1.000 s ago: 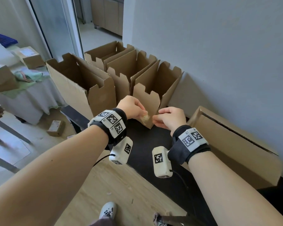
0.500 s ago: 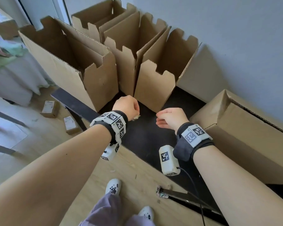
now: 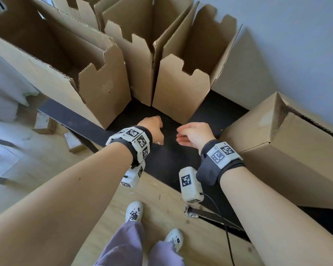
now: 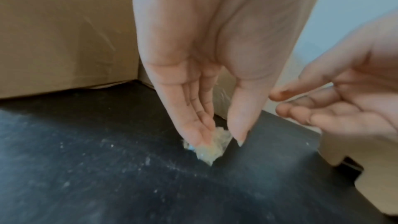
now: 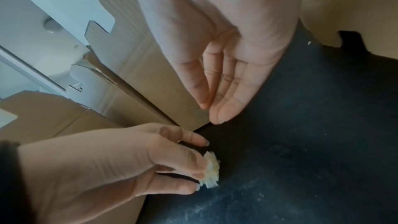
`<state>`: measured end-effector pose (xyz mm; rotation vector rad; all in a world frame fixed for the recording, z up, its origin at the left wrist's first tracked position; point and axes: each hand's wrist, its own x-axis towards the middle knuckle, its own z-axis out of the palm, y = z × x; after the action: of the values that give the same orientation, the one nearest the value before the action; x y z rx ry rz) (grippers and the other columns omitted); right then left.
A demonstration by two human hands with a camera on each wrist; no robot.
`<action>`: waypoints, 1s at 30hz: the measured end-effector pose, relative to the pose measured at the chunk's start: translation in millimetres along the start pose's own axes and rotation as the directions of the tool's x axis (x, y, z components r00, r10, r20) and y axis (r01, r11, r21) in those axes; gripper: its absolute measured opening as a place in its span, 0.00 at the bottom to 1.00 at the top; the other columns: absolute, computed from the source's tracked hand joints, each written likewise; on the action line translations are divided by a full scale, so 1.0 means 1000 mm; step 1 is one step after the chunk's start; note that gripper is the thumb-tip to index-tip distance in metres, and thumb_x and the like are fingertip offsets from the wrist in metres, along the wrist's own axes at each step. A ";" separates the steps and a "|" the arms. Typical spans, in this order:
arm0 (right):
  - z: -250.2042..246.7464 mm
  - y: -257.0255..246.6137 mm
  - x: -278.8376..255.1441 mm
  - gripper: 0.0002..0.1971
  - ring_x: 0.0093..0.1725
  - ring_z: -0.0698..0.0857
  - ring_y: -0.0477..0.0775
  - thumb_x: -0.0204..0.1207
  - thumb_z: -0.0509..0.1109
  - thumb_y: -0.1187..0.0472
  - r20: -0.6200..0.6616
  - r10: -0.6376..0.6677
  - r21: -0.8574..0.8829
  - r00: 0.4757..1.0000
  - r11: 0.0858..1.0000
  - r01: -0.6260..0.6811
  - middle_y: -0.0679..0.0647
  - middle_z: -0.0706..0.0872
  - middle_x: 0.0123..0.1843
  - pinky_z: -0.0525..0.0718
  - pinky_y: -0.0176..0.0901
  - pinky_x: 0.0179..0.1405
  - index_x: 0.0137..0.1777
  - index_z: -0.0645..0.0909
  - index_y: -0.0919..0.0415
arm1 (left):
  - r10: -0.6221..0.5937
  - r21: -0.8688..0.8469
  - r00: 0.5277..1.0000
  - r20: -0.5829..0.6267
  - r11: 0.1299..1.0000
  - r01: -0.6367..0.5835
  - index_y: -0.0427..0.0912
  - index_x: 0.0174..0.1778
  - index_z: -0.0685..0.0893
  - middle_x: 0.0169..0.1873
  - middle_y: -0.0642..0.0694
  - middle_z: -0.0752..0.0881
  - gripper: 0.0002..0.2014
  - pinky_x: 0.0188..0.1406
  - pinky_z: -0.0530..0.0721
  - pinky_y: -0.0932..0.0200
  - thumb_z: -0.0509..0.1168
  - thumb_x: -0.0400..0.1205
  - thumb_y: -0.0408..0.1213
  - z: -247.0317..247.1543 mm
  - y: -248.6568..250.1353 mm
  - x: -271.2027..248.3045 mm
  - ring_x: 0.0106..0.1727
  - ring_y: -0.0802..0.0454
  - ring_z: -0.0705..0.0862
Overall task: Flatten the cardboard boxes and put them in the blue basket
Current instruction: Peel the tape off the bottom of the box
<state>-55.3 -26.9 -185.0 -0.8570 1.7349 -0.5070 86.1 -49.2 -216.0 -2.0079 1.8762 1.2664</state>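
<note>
Crumpled tape wad [image 4: 207, 144] is pinched in left grip [image 3: 152, 129]; right grip [image 3: 195, 134] is held loose, empty, beside cardboard boxes [image 3: 181, 85].

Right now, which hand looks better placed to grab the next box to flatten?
Probably the right hand: it hangs open and holds nothing, close to the nearest upright box. The left hand pinches a crumpled wad over the black mat.

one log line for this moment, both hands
left hand: pinches tape wad | right hand: open, holds nothing | boxes: upright, unflattened
</note>
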 end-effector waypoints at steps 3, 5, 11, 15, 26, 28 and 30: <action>0.003 -0.003 -0.001 0.04 0.34 0.87 0.52 0.76 0.70 0.70 0.002 -0.017 0.010 1.000 1.000 0.017 0.60 0.87 0.38 0.89 0.40 0.37 0.48 0.86 0.68 | -0.007 -0.026 0.999 -0.051 1.000 0.006 0.45 0.53 0.86 0.49 0.45 0.87 0.13 0.52 0.88 0.51 0.71 0.73 0.36 -0.009 -0.003 -0.001 0.49 0.47 0.87; 0.004 -0.006 -0.002 0.04 0.33 0.86 0.52 0.75 0.70 0.70 0.000 -0.031 -0.003 1.000 1.000 0.031 0.60 0.87 0.37 0.88 0.39 0.36 0.46 0.86 0.66 | -0.011 -0.021 0.994 -0.109 1.000 0.009 0.50 0.47 0.87 0.45 0.49 0.87 0.08 0.50 0.87 0.54 0.71 0.73 0.38 -0.013 -0.006 -0.002 0.48 0.50 0.86; -0.002 -0.017 -0.010 0.04 0.32 0.86 0.50 0.76 0.70 0.68 -0.010 -0.102 -0.028 0.995 0.994 0.102 0.59 0.87 0.37 0.88 0.38 0.35 0.45 0.86 0.64 | 0.033 -0.167 0.983 -0.179 0.984 -0.063 0.52 0.33 0.84 0.34 0.53 0.84 0.06 0.33 0.79 0.62 0.75 0.72 0.40 -0.013 -0.007 -0.008 0.38 0.55 0.83; -0.013 -0.030 -0.027 0.04 0.34 0.86 0.49 0.77 0.70 0.67 0.007 -0.175 -0.026 0.985 0.984 0.175 0.58 0.88 0.39 0.89 0.38 0.38 0.48 0.86 0.63 | 0.118 -0.245 0.972 -0.205 0.955 -0.168 0.46 0.34 0.85 0.32 0.51 0.85 0.07 0.34 0.83 0.61 0.74 0.74 0.43 -0.025 0.012 -0.023 0.32 0.56 0.83; -0.075 -0.081 -0.098 0.05 0.31 0.86 0.48 0.78 0.69 0.67 -0.069 -0.508 -0.090 0.859 0.860 0.502 0.55 0.88 0.37 0.89 0.36 0.32 0.44 0.86 0.60 | 0.295 -0.151 0.900 -0.320 0.922 -0.356 0.40 0.32 0.84 0.26 0.47 0.83 0.12 0.26 0.81 0.66 0.66 0.78 0.42 -0.077 0.083 -0.108 0.24 0.55 0.80; -0.092 -0.089 -0.107 0.08 0.31 0.86 0.48 0.78 0.68 0.67 -0.098 -0.544 -0.110 0.833 0.838 0.534 0.55 0.88 0.36 0.87 0.35 0.29 0.41 0.86 0.58 | 0.311 -0.145 0.846 -0.434 0.902 -0.407 0.39 0.36 0.85 0.27 0.48 0.84 0.11 0.34 0.85 0.61 0.66 0.78 0.43 -0.083 0.101 -0.121 0.27 0.55 0.81; -0.111 -0.093 -0.114 0.09 0.30 0.85 0.48 0.78 0.67 0.68 -0.135 -0.563 -0.109 0.815 0.826 0.553 0.55 0.87 0.35 0.85 0.33 0.26 0.40 0.84 0.58 | 0.325 -0.122 0.780 -0.534 0.884 -0.452 0.44 0.39 0.85 0.31 0.50 0.87 0.08 0.43 0.88 0.55 0.66 0.77 0.43 -0.087 0.118 -0.129 0.32 0.55 0.84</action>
<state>-114.3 -9.3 -11.7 -1.4225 1.6332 -0.9371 40.4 -28.1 -27.6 -2.3294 2.6145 1.1823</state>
